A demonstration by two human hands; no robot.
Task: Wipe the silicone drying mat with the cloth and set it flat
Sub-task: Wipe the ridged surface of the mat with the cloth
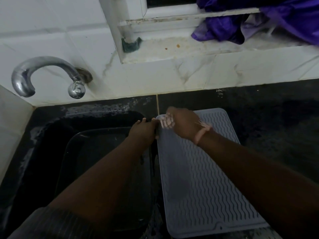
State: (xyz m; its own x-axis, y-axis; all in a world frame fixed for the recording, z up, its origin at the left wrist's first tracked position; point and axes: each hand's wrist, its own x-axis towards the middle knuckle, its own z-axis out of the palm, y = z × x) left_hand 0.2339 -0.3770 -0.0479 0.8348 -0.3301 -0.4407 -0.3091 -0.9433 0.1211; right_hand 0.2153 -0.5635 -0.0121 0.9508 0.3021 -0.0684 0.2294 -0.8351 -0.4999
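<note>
A grey silicone drying mat (203, 183) with wavy ridges lies on the dark counter, right of the sink. My left hand (144, 130) grips the mat's far left edge, fingers curled over it. My right hand (183, 125) is at the mat's far left corner and holds a small pale cloth (166, 122), which shows blurred under the fingers against the mat. A pink band sits on my right wrist.
A black sink (51, 128) with a dark tray (72, 145) inside it lies on the left. A chrome tap (43, 71) juts from the white tiled wall. The wet black counter (276, 121) extends right. Purple fabric (259, 21) hangs on the window sill.
</note>
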